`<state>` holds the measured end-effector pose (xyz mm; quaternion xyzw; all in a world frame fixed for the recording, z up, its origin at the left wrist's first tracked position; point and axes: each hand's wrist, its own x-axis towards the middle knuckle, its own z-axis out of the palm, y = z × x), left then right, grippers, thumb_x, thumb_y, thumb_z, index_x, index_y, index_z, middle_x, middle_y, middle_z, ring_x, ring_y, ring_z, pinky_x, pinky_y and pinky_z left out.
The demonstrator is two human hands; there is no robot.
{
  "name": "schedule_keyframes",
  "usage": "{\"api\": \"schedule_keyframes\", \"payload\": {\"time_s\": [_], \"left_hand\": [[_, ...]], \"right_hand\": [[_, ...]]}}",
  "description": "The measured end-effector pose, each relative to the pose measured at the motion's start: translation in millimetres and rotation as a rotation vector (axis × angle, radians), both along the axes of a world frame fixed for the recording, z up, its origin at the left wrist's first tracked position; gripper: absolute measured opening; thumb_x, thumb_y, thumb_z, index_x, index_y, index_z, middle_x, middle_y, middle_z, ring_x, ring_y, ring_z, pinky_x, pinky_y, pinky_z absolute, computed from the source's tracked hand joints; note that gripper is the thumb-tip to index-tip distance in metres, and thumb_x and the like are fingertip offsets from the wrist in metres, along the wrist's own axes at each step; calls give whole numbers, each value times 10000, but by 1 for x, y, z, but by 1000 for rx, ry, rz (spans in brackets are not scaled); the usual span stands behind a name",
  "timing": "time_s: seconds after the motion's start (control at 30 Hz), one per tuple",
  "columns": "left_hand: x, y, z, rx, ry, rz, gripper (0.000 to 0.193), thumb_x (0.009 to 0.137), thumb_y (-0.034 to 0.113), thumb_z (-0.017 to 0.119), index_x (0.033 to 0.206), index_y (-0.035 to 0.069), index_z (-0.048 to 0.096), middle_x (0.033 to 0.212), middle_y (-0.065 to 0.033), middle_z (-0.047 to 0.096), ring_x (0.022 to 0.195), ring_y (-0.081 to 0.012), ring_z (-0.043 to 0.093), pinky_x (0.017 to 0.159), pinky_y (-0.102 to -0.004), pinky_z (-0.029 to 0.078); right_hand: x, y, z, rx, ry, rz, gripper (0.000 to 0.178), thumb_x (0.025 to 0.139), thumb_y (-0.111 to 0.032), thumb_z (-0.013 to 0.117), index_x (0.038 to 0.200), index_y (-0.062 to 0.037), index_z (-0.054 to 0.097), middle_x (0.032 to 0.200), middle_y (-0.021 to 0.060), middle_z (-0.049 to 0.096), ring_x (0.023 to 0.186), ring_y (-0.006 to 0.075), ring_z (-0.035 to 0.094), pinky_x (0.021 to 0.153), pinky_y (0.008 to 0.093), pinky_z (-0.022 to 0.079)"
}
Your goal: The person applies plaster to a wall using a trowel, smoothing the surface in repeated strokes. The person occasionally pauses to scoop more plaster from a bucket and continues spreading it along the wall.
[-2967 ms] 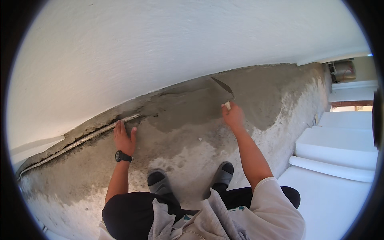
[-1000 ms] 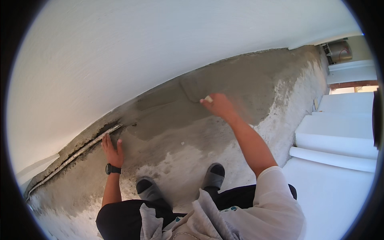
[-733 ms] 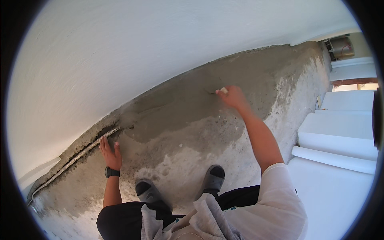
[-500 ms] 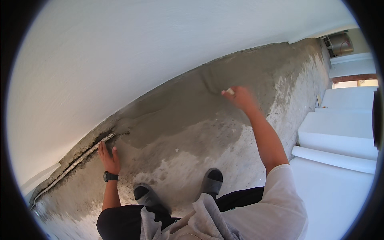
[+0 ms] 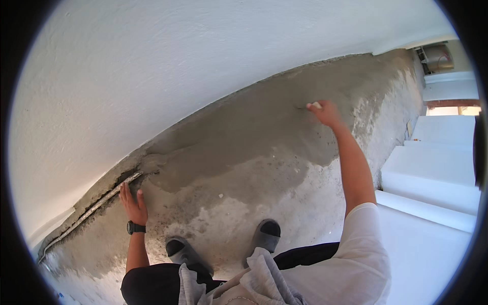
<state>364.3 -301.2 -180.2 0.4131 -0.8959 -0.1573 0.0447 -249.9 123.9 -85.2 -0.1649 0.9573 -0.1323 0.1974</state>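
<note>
My right hand (image 5: 324, 113) is closed round the pale handle of a trowel (image 5: 316, 105), over a patch of smooth, wet-looking grey mortar (image 5: 244, 129). A thin dark part of the trowel shows left of my fist; the blade blends into the grey and is hard to make out. My left hand (image 5: 134, 206), with a black watch at the wrist, is open with its fingers stretched out. Its fingertips are beside a thin, dirty pipe (image 5: 104, 200) that runs along the foot of the wall; whether they touch it I cannot tell.
A white wall (image 5: 152, 66) curves along the far side of the mortar. My feet in grey slippers (image 5: 267, 235) stand on rough, patchy concrete (image 5: 229, 203). White step-like blocks (image 5: 432, 168) rise at the right. A metallic cylinder (image 5: 438, 57) is at the far right corner.
My right hand has moved right and slightly away from me with the trowel. My left hand stays beside the pipe, nearly unmoved. The view has shifted a little.
</note>
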Motion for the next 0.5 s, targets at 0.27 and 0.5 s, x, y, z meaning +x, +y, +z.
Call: {"api": "schedule_keyframes", "payload": {"time_s": [0.27,0.5], "left_hand": [[24,2,27,28,-79,-24,667,1003,400,586,1477,-37,419,1545,-246,401,1447,-422,346,1194,-511,276],[131,-4,159,210,-379,-113,586,872,223,747,1379,19,536,1415,-212,524,1293,-405,508,1077,-445,435]], "right_hand": [[-31,41,7,-53,19,-181,522,897,-479,689,956,38,650,827,210,704,817,397,690,720,480,521],[36,-3,5,106,51,269,487,949,-443,623,1037,36,641,895,257,705,918,457,675,800,506,526]]}}
